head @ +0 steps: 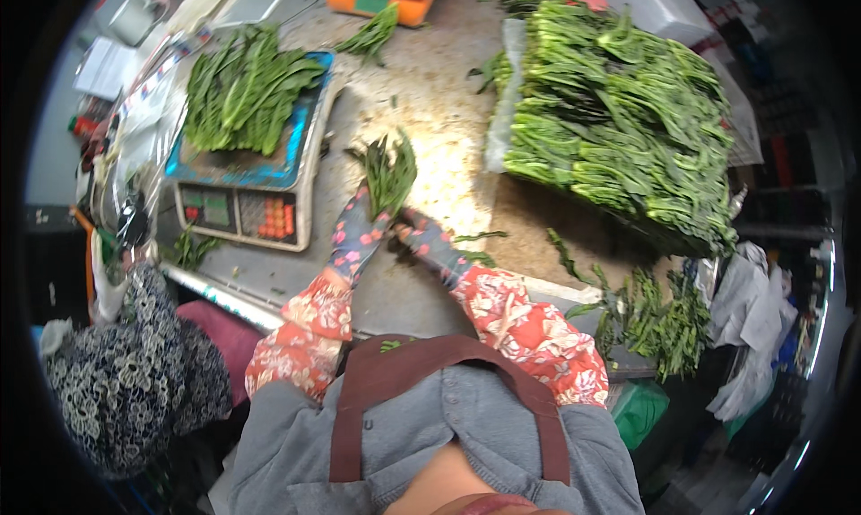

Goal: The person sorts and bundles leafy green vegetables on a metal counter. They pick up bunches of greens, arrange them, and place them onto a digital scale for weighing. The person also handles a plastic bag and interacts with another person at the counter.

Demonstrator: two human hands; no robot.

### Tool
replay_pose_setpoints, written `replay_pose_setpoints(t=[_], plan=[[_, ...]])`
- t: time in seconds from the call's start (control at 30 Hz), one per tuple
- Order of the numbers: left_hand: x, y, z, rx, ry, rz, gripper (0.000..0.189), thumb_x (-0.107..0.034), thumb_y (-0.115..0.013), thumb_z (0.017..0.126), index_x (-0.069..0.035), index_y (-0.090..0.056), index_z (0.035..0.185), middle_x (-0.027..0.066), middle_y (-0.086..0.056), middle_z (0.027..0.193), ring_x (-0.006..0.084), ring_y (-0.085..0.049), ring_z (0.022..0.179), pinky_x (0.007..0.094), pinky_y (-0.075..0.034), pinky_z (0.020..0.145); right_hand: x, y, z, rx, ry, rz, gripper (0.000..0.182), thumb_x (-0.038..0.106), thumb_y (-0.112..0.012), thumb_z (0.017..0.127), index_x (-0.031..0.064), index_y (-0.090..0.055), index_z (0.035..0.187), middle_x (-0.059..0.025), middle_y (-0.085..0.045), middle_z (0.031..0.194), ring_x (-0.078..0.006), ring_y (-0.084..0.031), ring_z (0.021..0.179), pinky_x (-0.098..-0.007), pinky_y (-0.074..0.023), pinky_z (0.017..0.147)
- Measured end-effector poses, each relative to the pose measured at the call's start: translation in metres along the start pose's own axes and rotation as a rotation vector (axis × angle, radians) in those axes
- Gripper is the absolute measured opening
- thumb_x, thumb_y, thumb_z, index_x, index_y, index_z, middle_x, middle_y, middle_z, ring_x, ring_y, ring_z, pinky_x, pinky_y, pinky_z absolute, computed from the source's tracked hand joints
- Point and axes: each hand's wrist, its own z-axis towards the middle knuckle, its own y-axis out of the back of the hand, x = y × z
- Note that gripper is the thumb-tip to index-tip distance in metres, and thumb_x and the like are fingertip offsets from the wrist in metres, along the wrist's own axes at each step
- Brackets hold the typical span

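Observation:
Both of my hands wear dark gloves with a pink floral pattern and meet at the middle of the near table. A small bunch of leafy greens (389, 172) stands up from my left hand (366, 216), which is closed around its lower part. My right hand (414, 229) is at the base of the bunch; its fingers are dark and blurred, and I cannot tell whether they grip the stems. To the left, a digital weighing scale (306, 212) carries a pile of long green leaves (245, 95). To the right lies a large stacked block of leafy green vegetables (612, 125).
An orange scale (403, 4) stands at the far edge, with loose greens (377, 34) beside it. Wilted leaves (662, 320) hang over the near right edge. A person in a patterned top (148, 374) is at the left. A white foam box (652, 7) sits at the back right.

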Motion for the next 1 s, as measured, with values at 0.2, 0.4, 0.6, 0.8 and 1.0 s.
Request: replay_pose_setpoints(t=[0.2, 0.4, 0.6, 0.8, 1.0], plan=[[0.002, 0.001, -0.001, -0.055, -0.001, 0.411, 0.049, -0.033, -0.061, 0.071, 0.001, -0.047, 0.104, 0.0186, -0.053, 0.09, 0.034, -0.053, 0.081, 0.0405, -0.044, 0.068, 0.049, 0.035, -0.041, -0.013, 0.116, -0.332, 0.034, 0.018, -0.05, 0.082, 0.0014, -0.049, 0.111, -0.0138, -0.057, 0.097, -0.0164, -0.055, 0.089, -0.0265, -0.0438, 0.074], [0.014, 0.007, -0.014, -0.146, 0.012, 0.364, 0.054, -0.031, -0.06, 0.073, 0.003, -0.043, 0.112, 0.0206, -0.053, 0.092, 0.0345, -0.052, 0.082, 0.0401, -0.043, 0.069, 0.163, 0.14, -0.055, -0.5, 0.883, -1.125, 0.048, 0.013, -0.063, 0.069, 0.0057, -0.046, 0.113, -0.0159, -0.055, 0.095, -0.0306, -0.053, 0.084, -0.0388, -0.0434, 0.072], [0.006, 0.016, -0.023, -0.188, 0.02, 0.454, 0.059, -0.026, -0.059, 0.069, 0.004, -0.041, 0.117, 0.0199, -0.053, 0.092, 0.0329, -0.055, 0.068, 0.0401, -0.044, 0.062, 0.232, 0.276, -0.062, -0.434, 0.488, -1.318, 0.053, 0.016, -0.062, 0.073, 0.009, -0.042, 0.121, -0.015, -0.049, 0.113, -0.0269, -0.049, 0.102, -0.0325, -0.0394, 0.086], [-0.001, 0.021, -0.027, -0.236, -0.036, 0.189, 0.053, -0.026, -0.051, 0.078, -0.001, -0.037, 0.123, 0.0199, -0.048, 0.108, 0.0325, -0.048, 0.091, 0.0392, -0.04, 0.076, 0.197, 0.317, -0.065, -0.361, 0.097, -1.556, 0.079, 0.036, -0.067, 0.066, 0.0071, -0.03, 0.129, -0.018, -0.048, 0.115, -0.0326, -0.045, 0.106, -0.0359, -0.0354, 0.091], [0.003, 0.023, -0.028, -0.274, -0.224, -0.042, 0.045, -0.021, -0.045, 0.083, 0.001, -0.037, 0.122, 0.0182, -0.046, 0.116, 0.0289, -0.046, 0.103, 0.0341, -0.037, 0.086, 0.183, 0.325, -0.076, -0.47, 0.429, -1.128, 0.062, 0.008, -0.07, 0.059, 0.0041, -0.047, 0.116, -0.0155, -0.052, 0.106, -0.027, -0.051, 0.098, -0.0321, -0.0414, 0.085]])
